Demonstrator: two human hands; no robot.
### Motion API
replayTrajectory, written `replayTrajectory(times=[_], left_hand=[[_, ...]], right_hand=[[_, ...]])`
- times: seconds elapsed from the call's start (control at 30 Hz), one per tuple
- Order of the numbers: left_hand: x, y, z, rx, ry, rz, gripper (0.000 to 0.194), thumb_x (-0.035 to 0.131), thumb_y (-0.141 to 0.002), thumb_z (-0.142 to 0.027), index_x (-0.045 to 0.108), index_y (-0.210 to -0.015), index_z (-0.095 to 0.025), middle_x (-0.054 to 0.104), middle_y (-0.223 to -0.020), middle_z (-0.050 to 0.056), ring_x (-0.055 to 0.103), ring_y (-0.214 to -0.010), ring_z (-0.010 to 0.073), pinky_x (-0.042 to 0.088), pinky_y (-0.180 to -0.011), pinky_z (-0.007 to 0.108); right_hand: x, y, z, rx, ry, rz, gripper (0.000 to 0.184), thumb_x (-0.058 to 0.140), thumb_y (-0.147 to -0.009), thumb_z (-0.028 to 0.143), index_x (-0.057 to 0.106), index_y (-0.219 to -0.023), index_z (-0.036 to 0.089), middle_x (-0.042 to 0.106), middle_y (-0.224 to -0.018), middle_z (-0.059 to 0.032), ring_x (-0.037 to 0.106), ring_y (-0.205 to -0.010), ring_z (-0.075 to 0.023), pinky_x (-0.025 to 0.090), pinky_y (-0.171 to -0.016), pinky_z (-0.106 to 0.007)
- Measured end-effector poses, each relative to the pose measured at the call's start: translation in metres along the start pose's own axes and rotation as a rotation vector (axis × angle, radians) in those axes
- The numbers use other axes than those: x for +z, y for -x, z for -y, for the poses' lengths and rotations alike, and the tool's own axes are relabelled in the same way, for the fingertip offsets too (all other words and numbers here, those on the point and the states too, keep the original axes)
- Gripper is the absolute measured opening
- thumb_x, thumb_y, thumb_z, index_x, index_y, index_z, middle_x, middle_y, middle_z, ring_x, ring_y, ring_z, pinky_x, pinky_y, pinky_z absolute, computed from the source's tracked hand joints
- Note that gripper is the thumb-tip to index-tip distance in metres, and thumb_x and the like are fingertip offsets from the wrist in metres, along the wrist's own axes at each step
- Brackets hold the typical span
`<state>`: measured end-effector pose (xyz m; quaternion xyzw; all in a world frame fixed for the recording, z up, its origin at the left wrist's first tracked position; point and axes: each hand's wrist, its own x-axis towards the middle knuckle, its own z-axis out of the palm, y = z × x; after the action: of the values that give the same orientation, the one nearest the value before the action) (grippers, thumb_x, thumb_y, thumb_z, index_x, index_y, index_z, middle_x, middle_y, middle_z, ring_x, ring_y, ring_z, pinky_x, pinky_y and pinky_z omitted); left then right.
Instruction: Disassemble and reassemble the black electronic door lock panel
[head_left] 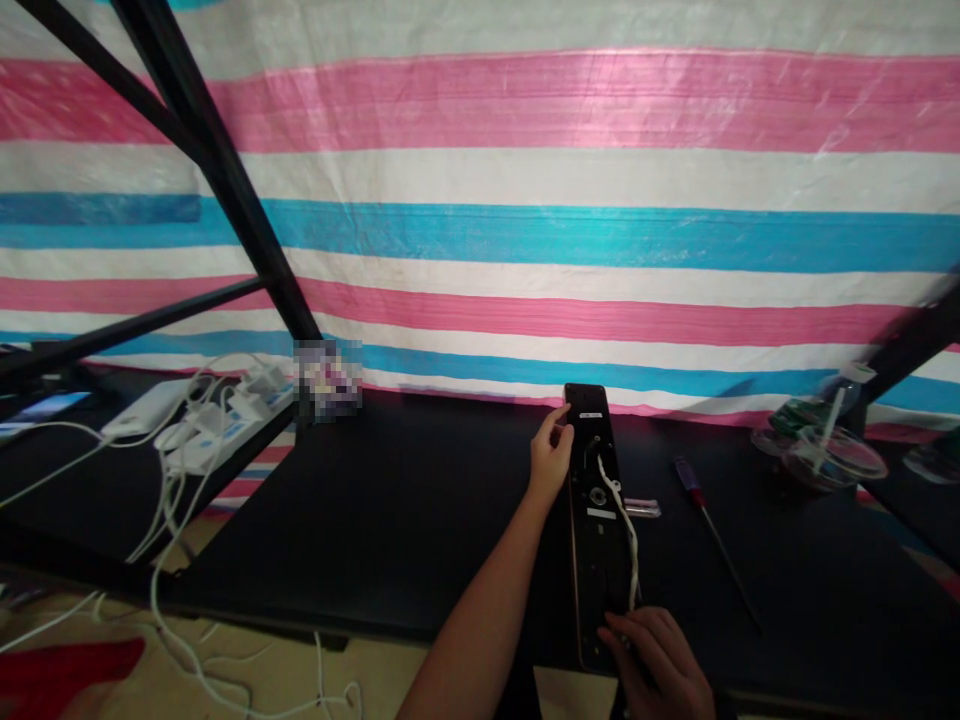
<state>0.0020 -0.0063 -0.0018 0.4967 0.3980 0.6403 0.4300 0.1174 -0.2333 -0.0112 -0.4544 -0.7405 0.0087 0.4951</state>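
A long black panel, like the back plate of a door lock, lies lengthwise on the black table. Its face carries white labels, a round fitting and small holes. From its middle a white cable runs down along the right side. My left hand has its fingers bent around the upper left edge of the panel. At the near end, my right hand is closed in a pinch against the panel's surface. A small object seems to be between those fingers, too dark to name. To the right rests a long screwdriver with a purple-and-red handle.
Beside the panel lies a small clear packet. Plastic cups stand at the back right. On the left, a white power strip bears several plugs and trailing cables. A black metal frame slopes before the striped sheet.
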Motion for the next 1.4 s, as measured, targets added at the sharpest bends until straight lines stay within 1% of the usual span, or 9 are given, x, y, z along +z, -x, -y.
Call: replayTrajectory(times=[0.27,0.4,0.5,0.6,0.9,1.03,1.2,1.3,1.4], left_hand=[[0.001,-0.001,-0.004,-0.025,0.019,-0.002,0.040,0.059,-0.086,-0.035,0.065,-0.123,-0.021,0.060,-0.074,0.000,0.053,-0.065,0.0121,0.046,-0.065,0.025],[0.001,-0.002,-0.003,-0.040,0.042,0.009,0.041,0.061,-0.085,-0.033,0.064,-0.124,-0.022,0.061,-0.074,0.000,0.054,-0.066,0.0125,0.046,-0.065,0.025],[0.001,-0.003,-0.002,-0.046,0.056,0.019,0.042,0.061,-0.084,-0.033,0.063,-0.125,-0.022,0.061,-0.073,-0.001,0.054,-0.066,0.0124,0.047,-0.065,0.025],[0.001,-0.003,-0.002,-0.043,0.063,0.027,0.042,0.062,-0.084,-0.034,0.063,-0.125,-0.021,0.062,-0.075,0.000,0.055,-0.067,0.0126,0.047,-0.066,0.025],[-0.001,-0.002,-0.002,-0.025,0.053,0.021,0.042,0.061,-0.085,-0.032,0.064,-0.124,-0.020,0.062,-0.075,0.000,0.055,-0.066,0.0123,0.046,-0.065,0.025],[-0.003,-0.004,-0.004,-0.030,0.062,0.042,0.042,0.062,-0.084,-0.032,0.064,-0.124,-0.020,0.061,-0.073,-0.001,0.056,-0.066,0.0120,0.046,-0.063,0.024],[-0.004,-0.009,-0.004,-0.043,0.090,0.065,0.045,0.065,-0.081,-0.033,0.062,-0.124,-0.020,0.061,-0.075,-0.001,0.057,-0.067,0.0120,0.046,-0.064,0.023],[-0.003,-0.010,-0.004,-0.052,0.089,0.074,0.044,0.064,-0.082,-0.031,0.061,-0.124,-0.020,0.061,-0.073,-0.002,0.056,-0.065,0.0116,0.045,-0.062,0.023],[-0.003,-0.009,-0.006,-0.052,0.069,0.071,0.043,0.064,-0.082,-0.031,0.061,-0.124,-0.020,0.061,-0.074,-0.002,0.057,-0.065,0.0119,0.045,-0.062,0.023]], right_hand=[[-0.054,-0.003,-0.036,0.093,0.072,0.237,0.041,0.066,-0.087,0.048,0.065,-0.123,0.028,0.070,-0.109,-0.0081,0.072,-0.077,-0.0191,0.061,-0.067,-0.026],[-0.092,-0.012,-0.101,0.336,0.422,0.031,0.046,0.050,-0.092,0.052,0.063,-0.124,0.022,0.064,-0.122,-0.0144,0.068,-0.102,-0.0294,0.057,-0.087,-0.043],[-0.083,-0.006,-0.137,0.364,0.593,0.136,0.065,0.040,-0.090,0.061,0.059,-0.131,0.013,0.050,-0.140,-0.0247,0.054,-0.124,-0.0412,0.049,-0.095,-0.058],[-0.060,0.007,-0.152,0.395,0.685,0.333,0.054,0.035,-0.094,0.051,0.058,-0.133,0.022,0.048,-0.146,-0.0187,0.049,-0.131,-0.0397,0.047,-0.092,-0.061],[-0.069,-0.011,-0.181,0.533,0.537,0.248,0.038,0.043,-0.087,0.030,0.064,-0.111,0.010,0.067,-0.086,-0.0157,0.067,-0.077,-0.0289,0.053,-0.077,-0.042],[-0.077,-0.036,-0.177,0.749,0.402,0.312,0.017,0.048,-0.080,0.026,0.061,-0.072,0.020,0.067,-0.075,-0.0111,0.066,-0.071,-0.0255,0.051,-0.071,-0.038],[-0.072,-0.094,-0.138,1.039,-0.155,0.011,0.015,0.053,-0.079,0.033,0.056,-0.073,0.021,0.048,-0.054,0.0046,0.044,-0.042,-0.0120,0.034,-0.042,-0.024],[-0.058,-0.137,-0.108,0.858,-0.643,-0.323,0.026,0.059,-0.084,0.045,0.053,-0.077,0.021,0.034,-0.055,0.0109,0.025,-0.037,-0.0051,0.020,-0.037,-0.018],[-0.041,-0.171,-0.080,0.612,-0.720,-0.412,0.031,0.062,-0.087,0.047,0.052,-0.074,0.021,0.043,-0.063,0.0068,0.041,-0.049,-0.0073,0.034,-0.045,-0.019]])
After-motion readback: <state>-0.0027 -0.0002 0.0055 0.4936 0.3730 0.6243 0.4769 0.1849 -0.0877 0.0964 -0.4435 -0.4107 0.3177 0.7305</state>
